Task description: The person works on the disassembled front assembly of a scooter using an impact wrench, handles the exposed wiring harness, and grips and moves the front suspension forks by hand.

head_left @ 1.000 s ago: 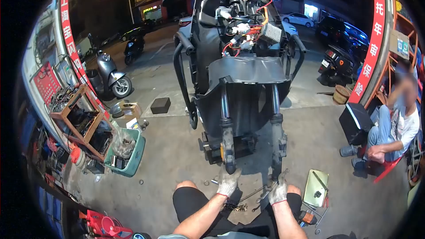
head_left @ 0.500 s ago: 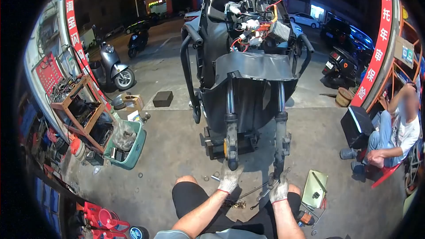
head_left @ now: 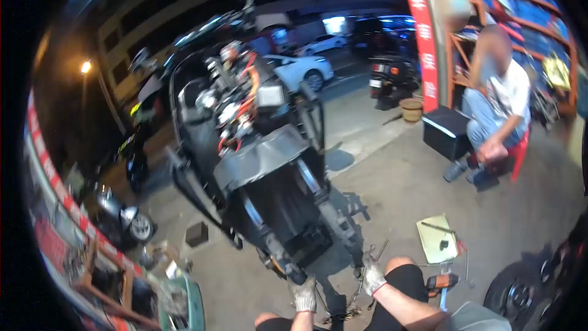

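A stripped-down scooter [head_left: 263,159] stands in front of me, front wheel off, its two fork legs reaching down toward me. My left hand [head_left: 304,296], in a pale knit glove, is closed at the lower end of the left fork leg [head_left: 277,257]. My right hand [head_left: 373,277], gloved too, is closed beside the lower end of the right fork leg [head_left: 338,224]; what it grips is blurred. A wrench-like tool [head_left: 382,249] sticks up by the right hand. Below, between my legs, a chain-like piece [head_left: 343,316] lies on the floor with thin tools.
At right are a pale green tray [head_left: 435,248] with dark parts, an orange-and-black power tool [head_left: 442,281] and a wheel [head_left: 519,294]. A person [head_left: 499,104] sits on a red stool beside a black box [head_left: 446,132]. A green bin [head_left: 195,306] and dark block [head_left: 196,233] stand left.
My view has turned right and tilted, so the scooter appears leaning and farther left. Both hands remain by the lower fork ends. The wheel at right has come into view.
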Demonstrator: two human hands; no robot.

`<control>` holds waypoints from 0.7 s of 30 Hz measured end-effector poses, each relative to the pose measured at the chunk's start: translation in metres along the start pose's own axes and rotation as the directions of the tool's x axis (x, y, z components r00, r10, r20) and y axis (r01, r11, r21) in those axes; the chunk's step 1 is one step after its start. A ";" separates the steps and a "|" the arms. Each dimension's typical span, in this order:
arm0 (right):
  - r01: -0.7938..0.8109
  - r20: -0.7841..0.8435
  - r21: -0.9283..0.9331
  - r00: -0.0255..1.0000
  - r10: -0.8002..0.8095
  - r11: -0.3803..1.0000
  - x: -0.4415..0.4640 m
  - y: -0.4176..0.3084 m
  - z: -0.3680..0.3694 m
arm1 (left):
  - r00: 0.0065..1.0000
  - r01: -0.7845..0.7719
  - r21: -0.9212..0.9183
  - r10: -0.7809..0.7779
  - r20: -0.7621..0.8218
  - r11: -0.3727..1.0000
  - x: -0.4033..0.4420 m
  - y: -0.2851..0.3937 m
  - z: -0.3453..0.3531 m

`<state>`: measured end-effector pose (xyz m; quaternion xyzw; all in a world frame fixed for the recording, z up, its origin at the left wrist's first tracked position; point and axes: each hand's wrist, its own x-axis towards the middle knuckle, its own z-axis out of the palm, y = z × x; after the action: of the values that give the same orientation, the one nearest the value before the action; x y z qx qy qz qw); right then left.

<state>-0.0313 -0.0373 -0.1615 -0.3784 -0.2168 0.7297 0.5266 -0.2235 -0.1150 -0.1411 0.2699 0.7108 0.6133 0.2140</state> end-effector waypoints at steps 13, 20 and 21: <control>-0.067 -0.020 -0.012 0.998 0.066 0.998 -0.020 -0.022 0.017 | 0.970 0.234 -0.076 -0.228 0.080 0.969 -0.024 0.041 -0.006; -0.065 -0.037 -0.076 0.997 0.062 0.995 -0.016 -0.016 0.017 | 0.970 0.207 -0.201 -0.175 0.168 0.957 -0.008 0.023 -0.010; -0.066 -0.058 -0.122 0.997 0.059 0.990 -0.017 -0.018 0.017 | 0.960 0.245 -0.181 -0.212 0.185 0.953 -0.009 0.027 -0.009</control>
<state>-0.0311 -0.0456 -0.1322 -0.4366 -0.2353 0.7206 0.4846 -0.2190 -0.1253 -0.1135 0.2120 0.6514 0.6290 0.3675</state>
